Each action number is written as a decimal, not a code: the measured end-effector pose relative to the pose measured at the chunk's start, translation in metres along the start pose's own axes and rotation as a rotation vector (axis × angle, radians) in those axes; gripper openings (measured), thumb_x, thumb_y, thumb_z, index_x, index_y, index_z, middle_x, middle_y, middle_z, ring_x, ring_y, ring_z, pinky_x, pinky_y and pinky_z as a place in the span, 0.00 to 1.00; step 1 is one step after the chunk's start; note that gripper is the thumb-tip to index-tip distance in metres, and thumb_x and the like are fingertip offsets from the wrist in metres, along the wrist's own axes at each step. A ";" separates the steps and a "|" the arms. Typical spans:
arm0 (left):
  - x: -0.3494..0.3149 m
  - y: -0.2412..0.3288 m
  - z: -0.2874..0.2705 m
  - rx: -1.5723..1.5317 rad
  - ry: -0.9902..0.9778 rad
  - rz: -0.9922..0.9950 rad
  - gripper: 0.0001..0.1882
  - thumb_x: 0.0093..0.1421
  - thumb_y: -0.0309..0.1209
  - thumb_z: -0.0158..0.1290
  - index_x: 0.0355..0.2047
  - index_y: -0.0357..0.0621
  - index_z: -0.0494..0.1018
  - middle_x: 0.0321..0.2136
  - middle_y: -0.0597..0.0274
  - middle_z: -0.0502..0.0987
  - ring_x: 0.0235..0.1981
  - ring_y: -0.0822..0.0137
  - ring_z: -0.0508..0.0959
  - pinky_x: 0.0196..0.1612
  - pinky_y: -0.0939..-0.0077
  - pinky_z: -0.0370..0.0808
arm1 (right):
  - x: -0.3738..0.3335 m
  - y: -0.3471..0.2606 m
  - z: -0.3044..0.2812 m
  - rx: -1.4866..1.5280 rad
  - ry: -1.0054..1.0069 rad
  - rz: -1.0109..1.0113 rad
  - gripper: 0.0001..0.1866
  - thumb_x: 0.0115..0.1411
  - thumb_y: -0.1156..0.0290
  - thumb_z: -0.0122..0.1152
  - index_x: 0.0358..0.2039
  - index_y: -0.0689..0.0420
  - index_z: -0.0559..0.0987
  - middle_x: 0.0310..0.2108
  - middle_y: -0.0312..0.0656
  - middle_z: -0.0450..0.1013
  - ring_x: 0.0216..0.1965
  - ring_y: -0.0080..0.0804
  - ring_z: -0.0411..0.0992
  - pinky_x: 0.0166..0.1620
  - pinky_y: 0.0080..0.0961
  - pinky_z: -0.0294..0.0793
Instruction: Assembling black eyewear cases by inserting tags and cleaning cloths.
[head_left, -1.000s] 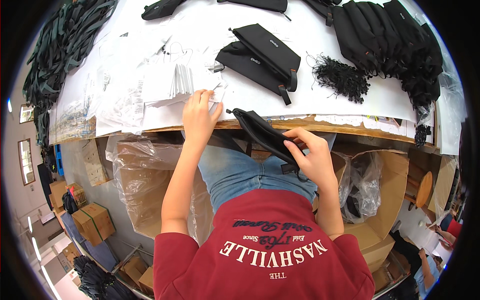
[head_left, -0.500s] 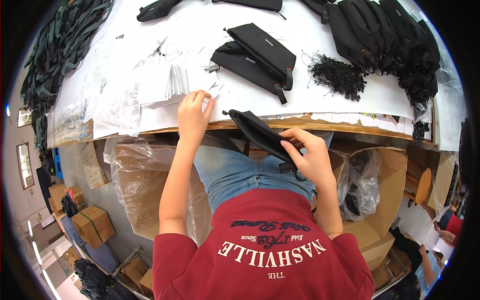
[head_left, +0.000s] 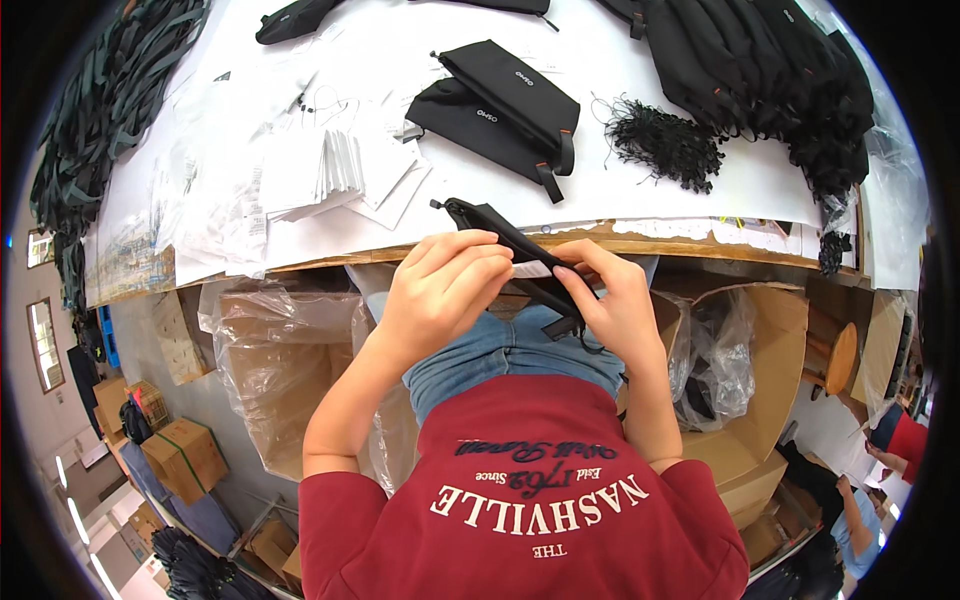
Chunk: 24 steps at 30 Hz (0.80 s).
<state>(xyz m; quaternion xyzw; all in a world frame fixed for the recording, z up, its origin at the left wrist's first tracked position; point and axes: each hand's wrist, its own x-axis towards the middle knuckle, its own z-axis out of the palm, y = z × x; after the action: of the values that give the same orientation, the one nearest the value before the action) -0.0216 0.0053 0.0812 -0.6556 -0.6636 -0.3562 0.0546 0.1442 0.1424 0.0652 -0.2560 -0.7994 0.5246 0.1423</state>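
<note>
My right hand [head_left: 615, 300] grips a black zippered pouch [head_left: 497, 226] by its edge, above my lap at the table's front. A white paper slip [head_left: 531, 269] shows at the pouch's opening, between my two hands. My left hand [head_left: 438, 292] is closed at the slip's other end, its fingertips against the pouch; how far in the slip reaches is hidden. Beyond my hands, two black pouches [head_left: 500, 100] lie overlapping on the table. To their left is a fanned stack of white slips [head_left: 335, 170].
A tangle of black cords [head_left: 662, 142] lies right of the pouches, near a heap of black pouches [head_left: 735, 60]. Dark straps [head_left: 110, 90] hang over the table's left side. Cardboard boxes with plastic liners [head_left: 285, 370] stand below the wooden table edge [head_left: 690, 248].
My left hand has come from the stack of slips toward me and right, bringing a white slip to the pouch. My right hand still holds the pouch.
</note>
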 end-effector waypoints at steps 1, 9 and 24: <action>-0.001 -0.002 0.002 0.005 -0.019 -0.017 0.09 0.48 0.22 0.61 0.29 0.42 0.73 0.30 0.67 0.79 0.37 0.65 0.78 0.37 0.72 0.73 | 0.000 0.000 0.000 -0.001 0.003 0.003 0.09 0.57 0.75 0.58 0.39 0.60 0.76 0.30 0.46 0.76 0.33 0.36 0.78 0.35 0.26 0.75; -0.006 -0.007 0.006 -0.091 -0.081 -0.053 0.07 0.50 0.21 0.58 0.31 0.39 0.73 0.29 0.61 0.78 0.29 0.62 0.77 0.32 0.72 0.74 | -0.003 -0.001 0.000 0.057 -0.057 0.011 0.08 0.57 0.76 0.57 0.38 0.60 0.76 0.30 0.47 0.76 0.31 0.35 0.77 0.35 0.25 0.74; -0.011 0.004 0.004 -0.070 -0.266 -0.160 0.08 0.51 0.20 0.56 0.33 0.40 0.73 0.29 0.59 0.76 0.28 0.61 0.75 0.30 0.70 0.70 | 0.000 -0.001 0.002 0.017 0.059 -0.019 0.07 0.58 0.77 0.57 0.38 0.61 0.76 0.30 0.46 0.76 0.27 0.31 0.75 0.32 0.22 0.73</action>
<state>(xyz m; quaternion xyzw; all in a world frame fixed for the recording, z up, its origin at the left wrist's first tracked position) -0.0149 -0.0018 0.0735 -0.6435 -0.7022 -0.2926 -0.0850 0.1430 0.1403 0.0652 -0.2625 -0.7928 0.5222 0.1729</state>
